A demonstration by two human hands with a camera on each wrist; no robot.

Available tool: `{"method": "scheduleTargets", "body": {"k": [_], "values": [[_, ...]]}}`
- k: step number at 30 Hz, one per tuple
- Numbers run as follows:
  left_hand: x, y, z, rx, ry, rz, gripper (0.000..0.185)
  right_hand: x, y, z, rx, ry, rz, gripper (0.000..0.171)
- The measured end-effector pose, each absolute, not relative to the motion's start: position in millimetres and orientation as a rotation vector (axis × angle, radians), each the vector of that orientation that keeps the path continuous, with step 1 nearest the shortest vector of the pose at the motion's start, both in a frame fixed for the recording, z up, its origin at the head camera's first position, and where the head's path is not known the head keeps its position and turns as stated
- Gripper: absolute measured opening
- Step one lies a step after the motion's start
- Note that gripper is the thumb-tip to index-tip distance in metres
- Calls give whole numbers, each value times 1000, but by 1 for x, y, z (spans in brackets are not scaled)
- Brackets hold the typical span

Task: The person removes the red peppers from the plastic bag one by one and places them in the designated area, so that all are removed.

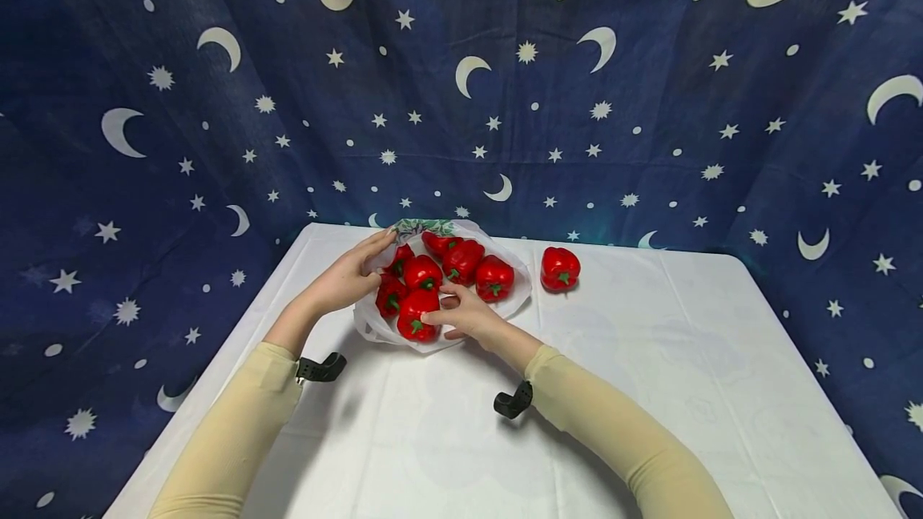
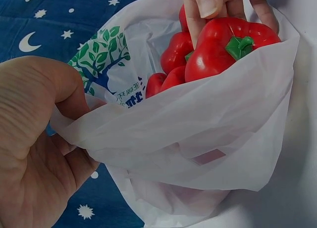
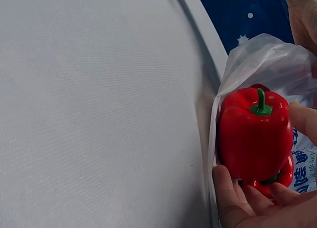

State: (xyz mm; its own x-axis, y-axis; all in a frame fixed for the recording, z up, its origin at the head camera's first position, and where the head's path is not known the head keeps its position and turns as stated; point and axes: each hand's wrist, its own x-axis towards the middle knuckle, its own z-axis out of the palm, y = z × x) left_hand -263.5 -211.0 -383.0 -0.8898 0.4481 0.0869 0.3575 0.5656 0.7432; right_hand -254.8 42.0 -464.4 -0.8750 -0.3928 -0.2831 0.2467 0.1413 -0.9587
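Observation:
A white plastic bag (image 1: 371,321) with a green and blue tree print lies wide-mouthed near the table's far edge. Several red bell peppers (image 1: 421,271) with green stems are inside it. At the bag's left side, my left hand (image 1: 348,277) pinches the rim between thumb and fingers, plainest in the left wrist view. My right hand (image 1: 472,315) reaches into the bag from the front right. It holds the front bell pepper (image 3: 255,134), thumb on one side and fingers under and beside it. Part of that pepper is hidden by the bag wall in the left wrist view.
One more red bell pepper (image 1: 559,269) stands on the white-covered table (image 1: 649,343), to the right of the bag. A dark blue curtain (image 1: 433,102) with moons and stars hangs behind and beside the table. Each wrist wears a black strap mount (image 1: 322,368).

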Motion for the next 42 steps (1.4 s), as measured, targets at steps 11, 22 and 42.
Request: {"method": "scheduleTargets", "body": {"k": [11, 22, 42], "values": [[-263, -212, -384, 691, 2672, 1235, 77, -256, 40, -472, -186, 1970, -1768, 86], [-264, -213, -383, 662, 2646, 1267, 75, -259, 40, -475, -209, 1948, -1790, 84], [-266, -212, -381, 659, 2657, 1231, 76, -278, 59, -480, -379, 1993, -1698, 75]]}}
